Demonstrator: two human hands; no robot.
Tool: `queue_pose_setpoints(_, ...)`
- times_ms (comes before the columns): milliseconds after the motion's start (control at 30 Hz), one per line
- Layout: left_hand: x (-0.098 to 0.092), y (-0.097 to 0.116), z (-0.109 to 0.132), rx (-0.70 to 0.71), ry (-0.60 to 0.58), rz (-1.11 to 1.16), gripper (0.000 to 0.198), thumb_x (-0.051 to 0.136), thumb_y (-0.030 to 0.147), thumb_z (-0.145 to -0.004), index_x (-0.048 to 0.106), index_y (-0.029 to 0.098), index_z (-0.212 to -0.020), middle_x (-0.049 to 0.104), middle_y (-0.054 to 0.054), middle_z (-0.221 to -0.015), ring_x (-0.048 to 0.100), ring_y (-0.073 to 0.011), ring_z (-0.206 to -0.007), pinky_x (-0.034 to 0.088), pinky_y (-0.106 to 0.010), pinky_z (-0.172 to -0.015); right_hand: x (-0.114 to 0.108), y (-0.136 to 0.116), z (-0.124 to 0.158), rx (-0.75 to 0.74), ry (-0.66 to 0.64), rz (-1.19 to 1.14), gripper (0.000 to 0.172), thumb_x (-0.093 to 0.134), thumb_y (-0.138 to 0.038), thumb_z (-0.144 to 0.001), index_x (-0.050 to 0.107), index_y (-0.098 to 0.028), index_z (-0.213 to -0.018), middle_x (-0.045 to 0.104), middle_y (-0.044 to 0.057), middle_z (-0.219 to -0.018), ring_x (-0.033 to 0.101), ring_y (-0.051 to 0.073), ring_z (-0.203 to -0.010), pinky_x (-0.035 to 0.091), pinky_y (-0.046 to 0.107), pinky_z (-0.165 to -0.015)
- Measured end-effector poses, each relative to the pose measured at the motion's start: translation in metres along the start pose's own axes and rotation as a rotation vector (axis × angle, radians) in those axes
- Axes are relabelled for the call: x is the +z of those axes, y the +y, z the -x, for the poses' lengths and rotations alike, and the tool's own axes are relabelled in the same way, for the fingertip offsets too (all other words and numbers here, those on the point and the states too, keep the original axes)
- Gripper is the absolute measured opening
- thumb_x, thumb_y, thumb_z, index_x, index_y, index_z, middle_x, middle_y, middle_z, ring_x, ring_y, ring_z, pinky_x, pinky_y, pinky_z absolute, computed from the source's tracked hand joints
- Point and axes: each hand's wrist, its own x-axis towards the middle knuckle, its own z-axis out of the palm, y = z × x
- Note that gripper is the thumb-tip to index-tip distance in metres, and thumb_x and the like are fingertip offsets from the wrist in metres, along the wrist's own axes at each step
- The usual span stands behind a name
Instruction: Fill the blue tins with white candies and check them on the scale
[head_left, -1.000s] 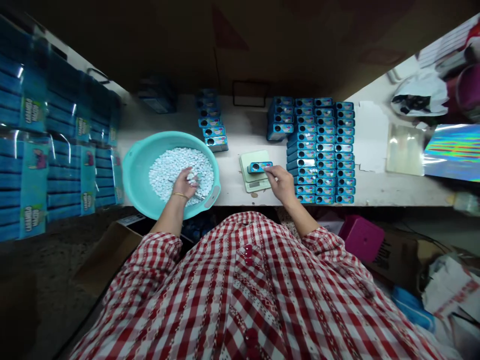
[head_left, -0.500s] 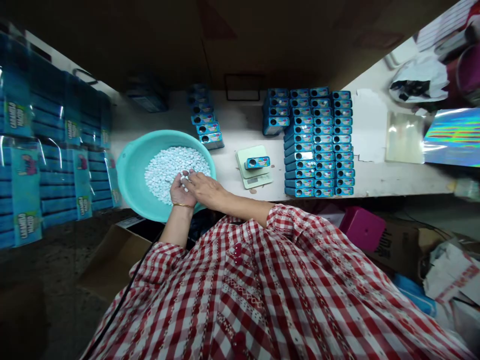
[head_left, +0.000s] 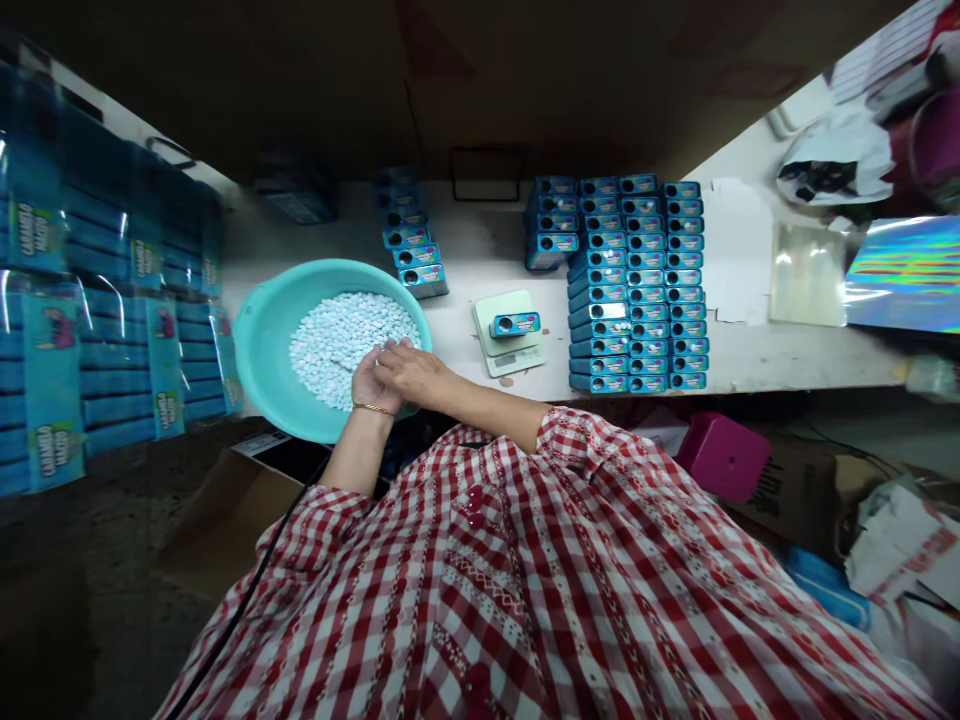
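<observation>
A wide turquoise basin (head_left: 262, 365) holds a heap of small white candies (head_left: 330, 340). Over its near right side my left hand (head_left: 370, 382) is cupped palm up, wearing a thin bracelet at the wrist. My right hand (head_left: 416, 375) lies across it, fingers curled together against the left fingers, covering the left palm. Whatever is between the two hands is mostly hidden. To the right, one blue tin (head_left: 515, 325) rests on a pale green kitchen scale (head_left: 514, 362).
Rows of blue tins (head_left: 637, 290) stand on the white table (head_left: 795, 365), some with white candies on top. A shorter row of tins (head_left: 420, 270) is behind the basin. Wrapped blue packs (head_left: 52, 390) are stacked at left. A large brown panel (head_left: 337, 80) overhangs the back.
Both hands have shifted slightly right and nearer to me, and closed more tightly together. White candies seen in the left palm before are now covered. Tins and scale have not moved.
</observation>
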Motion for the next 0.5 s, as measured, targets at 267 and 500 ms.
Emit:
queue_pose_setpoints(267,0.022,-0.011,0.011,-0.080,0.008,0.044,0.026,0.034,0.026,-0.090,0.055,0.015,-0.080,0.065,-0.006,-0.078,0.066,-0.0139,-0.078,0.054,-0.027,-0.071,-0.007,0.009,0.015,0.018,0.032,-0.031,0.024,0.038,-0.014,-0.092,0.060,-0.010,-0.099,0.061,0.013,-0.105,0.049,0.021,-0.108,0.041,0.038,-0.094)
queue_pose_setpoints(500,0.035,-0.013,0.015,-0.077,0.049,0.091,0.020,0.040,0.019,-0.087,0.058,0.013,-0.085,0.065,-0.008,-0.076,0.066,-0.0168,-0.075,0.056,-0.030,-0.066,-0.040,0.075,0.088,0.268,0.410,-0.202,0.026,0.036,-0.020,-0.092,0.062,-0.018,-0.097,0.062,0.009,-0.096,0.053,0.019,-0.096,0.041,0.035,-0.089)
